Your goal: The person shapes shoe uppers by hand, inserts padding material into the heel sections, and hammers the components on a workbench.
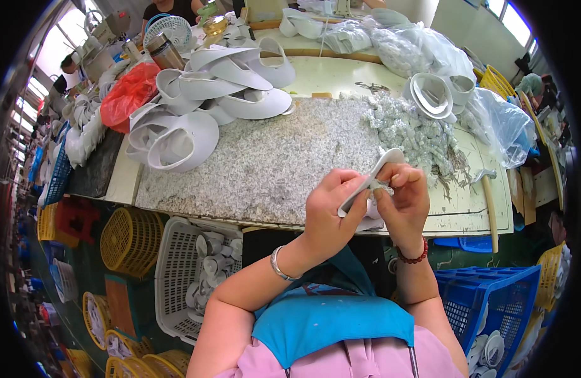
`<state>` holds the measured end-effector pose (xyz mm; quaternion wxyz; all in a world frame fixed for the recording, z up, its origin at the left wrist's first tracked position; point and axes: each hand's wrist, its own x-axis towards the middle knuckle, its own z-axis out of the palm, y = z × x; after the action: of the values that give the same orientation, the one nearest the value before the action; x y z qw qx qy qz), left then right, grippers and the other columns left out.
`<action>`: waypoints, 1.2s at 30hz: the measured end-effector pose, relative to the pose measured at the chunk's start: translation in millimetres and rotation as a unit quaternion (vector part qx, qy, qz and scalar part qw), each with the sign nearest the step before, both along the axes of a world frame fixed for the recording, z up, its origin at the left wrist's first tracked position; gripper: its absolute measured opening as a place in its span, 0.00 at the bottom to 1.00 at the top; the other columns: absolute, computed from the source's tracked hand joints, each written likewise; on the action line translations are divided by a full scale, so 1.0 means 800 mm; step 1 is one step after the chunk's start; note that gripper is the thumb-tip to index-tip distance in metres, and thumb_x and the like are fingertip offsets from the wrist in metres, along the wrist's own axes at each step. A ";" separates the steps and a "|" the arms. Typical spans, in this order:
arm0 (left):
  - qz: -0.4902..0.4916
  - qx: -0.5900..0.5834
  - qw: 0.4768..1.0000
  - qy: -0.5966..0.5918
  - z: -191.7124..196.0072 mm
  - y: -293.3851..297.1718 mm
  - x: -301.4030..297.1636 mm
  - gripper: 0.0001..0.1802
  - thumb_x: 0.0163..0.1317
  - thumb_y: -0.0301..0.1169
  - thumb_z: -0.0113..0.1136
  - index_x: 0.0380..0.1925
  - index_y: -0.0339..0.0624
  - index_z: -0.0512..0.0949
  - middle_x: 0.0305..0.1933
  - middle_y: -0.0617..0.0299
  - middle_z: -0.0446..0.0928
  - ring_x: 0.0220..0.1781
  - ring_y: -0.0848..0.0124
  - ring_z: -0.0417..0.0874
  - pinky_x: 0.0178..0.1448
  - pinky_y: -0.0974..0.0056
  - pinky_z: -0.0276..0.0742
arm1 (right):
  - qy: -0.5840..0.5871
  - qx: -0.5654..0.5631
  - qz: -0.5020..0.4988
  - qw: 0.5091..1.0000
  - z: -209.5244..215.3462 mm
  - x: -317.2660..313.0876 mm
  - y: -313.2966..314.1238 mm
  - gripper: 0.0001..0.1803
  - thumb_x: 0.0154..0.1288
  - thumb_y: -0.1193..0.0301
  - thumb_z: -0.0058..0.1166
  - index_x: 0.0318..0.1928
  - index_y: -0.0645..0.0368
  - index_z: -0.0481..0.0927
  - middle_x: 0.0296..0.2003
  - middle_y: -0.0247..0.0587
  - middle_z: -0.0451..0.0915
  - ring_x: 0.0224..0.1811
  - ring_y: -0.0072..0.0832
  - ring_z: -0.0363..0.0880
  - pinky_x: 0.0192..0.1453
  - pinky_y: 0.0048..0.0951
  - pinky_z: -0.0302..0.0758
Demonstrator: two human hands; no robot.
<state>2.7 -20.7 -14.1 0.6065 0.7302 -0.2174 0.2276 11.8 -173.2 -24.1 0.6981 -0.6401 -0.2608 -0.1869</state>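
Note:
My left hand [331, 211] is closed on a white curved shoe part [388, 159], which stands on edge above the table's front edge. My right hand [405, 205] is closed too, its thumb and fingers pinching a small pale, crumpled bit [383, 187] against the inner side of that part. The fingers hide much of the bit, so its kind cannot be made out. Just beyond my right hand spreads a pile of silvery, glittery pieces [407, 123] with dark stringy ends. Below my fingers another white piece [370, 223] shows in part.
Several white shoe parts [240, 82] are heaped at the left of the speckled stone slab [259, 164], beside a red plastic bag [131, 94]. A hammer [489, 208] lies at the right edge. A white basket [170, 283] and a blue crate [486, 283] stand below. Other people sit opposite.

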 end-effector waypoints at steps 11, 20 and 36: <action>-0.024 0.026 0.998 -0.045 -0.006 0.006 0.001 0.18 0.53 0.16 0.61 0.46 0.34 0.82 0.40 0.55 0.78 0.37 0.68 0.80 0.41 0.69 0.77 | -0.102 -0.129 -0.152 0.975 -0.005 -0.013 0.006 0.23 0.54 0.87 0.58 0.51 0.63 0.68 0.46 0.46 0.73 0.43 0.28 0.73 0.46 0.26 0.73; -0.004 0.049 0.997 -0.066 0.002 0.022 0.008 0.16 0.54 0.17 0.61 0.44 0.36 0.83 0.39 0.55 0.80 0.35 0.69 0.82 0.38 0.69 0.77 | -0.094 -0.255 -0.166 0.948 0.044 -0.022 -0.011 0.31 0.44 0.80 0.66 0.53 0.62 0.72 0.47 0.45 0.77 0.30 0.24 0.70 0.32 0.21 0.69; -0.042 0.026 0.999 -0.006 0.013 0.023 0.005 0.15 0.52 0.19 0.63 0.43 0.38 0.84 0.35 0.57 0.80 0.33 0.70 0.81 0.36 0.69 0.76 | -0.138 -0.297 -0.156 0.932 0.053 -0.006 -0.003 0.13 0.47 0.79 0.65 0.36 0.58 0.79 0.33 0.41 0.80 0.33 0.36 0.77 0.39 0.35 0.71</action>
<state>6.4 -2.1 -3.4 0.5950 0.7345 -0.2572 0.2007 6.6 -175.8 18.5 0.3954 -0.8189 -0.2947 -0.2936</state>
